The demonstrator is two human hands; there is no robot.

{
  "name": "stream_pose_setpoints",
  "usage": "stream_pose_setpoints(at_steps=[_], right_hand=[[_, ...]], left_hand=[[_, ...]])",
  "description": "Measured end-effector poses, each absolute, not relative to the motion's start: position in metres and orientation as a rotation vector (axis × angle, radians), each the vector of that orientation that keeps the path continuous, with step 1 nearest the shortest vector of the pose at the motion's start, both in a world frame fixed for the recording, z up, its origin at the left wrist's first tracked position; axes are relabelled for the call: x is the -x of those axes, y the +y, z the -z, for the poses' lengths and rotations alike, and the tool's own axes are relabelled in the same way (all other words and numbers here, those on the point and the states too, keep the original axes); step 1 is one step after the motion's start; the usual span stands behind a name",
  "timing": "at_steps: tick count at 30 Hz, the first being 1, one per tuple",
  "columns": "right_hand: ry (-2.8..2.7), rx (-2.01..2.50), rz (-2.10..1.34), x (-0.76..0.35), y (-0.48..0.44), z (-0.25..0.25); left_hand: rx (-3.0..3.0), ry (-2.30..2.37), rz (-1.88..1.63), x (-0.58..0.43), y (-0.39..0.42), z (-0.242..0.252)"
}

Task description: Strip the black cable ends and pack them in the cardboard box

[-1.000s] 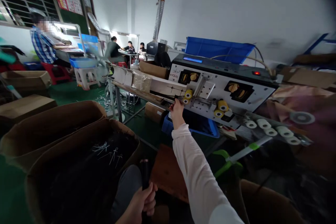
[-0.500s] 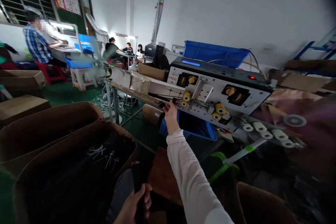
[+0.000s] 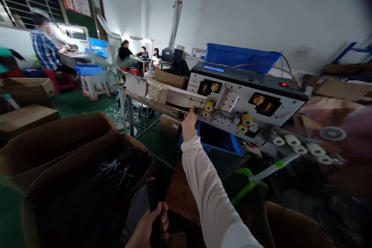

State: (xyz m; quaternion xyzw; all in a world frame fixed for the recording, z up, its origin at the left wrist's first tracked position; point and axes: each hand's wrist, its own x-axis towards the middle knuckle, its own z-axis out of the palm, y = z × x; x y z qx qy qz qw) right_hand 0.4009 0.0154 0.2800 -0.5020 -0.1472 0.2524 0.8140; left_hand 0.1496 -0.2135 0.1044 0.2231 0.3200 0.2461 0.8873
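Observation:
In my left hand (image 3: 151, 223), low in the view, a bundle of black wires (image 3: 152, 193) is held upright; its top ends look pinkish. My right hand (image 3: 190, 121), in a white sleeve, reaches forward to the white tray (image 3: 181, 96) of a wire-cutting machine (image 3: 232, 100). Its fingers are bent in at some black wires (image 3: 178, 106) on the tray, just left of the yellow rollers (image 3: 208, 108); the grip is small and partly hidden. Below that hand sits a blue bin (image 3: 223, 141) with dark contents.
Cardboard boxes (image 3: 87, 128) stand at the left, the nearer holding dark wires with white ties (image 3: 112, 166). White rollers (image 3: 292, 140) and a green-and-grey stand (image 3: 261, 180) are at the right. Several people sit at lit tables in the back.
My right hand has shifted slightly up at the tray, and the dark piece at its fingertips no longer stands out. My left hand keeps its hold on the bundle. The view has turned slightly left.

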Motion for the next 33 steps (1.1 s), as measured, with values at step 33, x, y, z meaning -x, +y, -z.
stream_pose_setpoints(at_steps=[33], right_hand=[[-1.677, 1.416, -1.040, -0.357, -0.220, -0.181]], left_hand=[[-0.597, 0.568, -0.433, -0.180, -0.225, -0.146]])
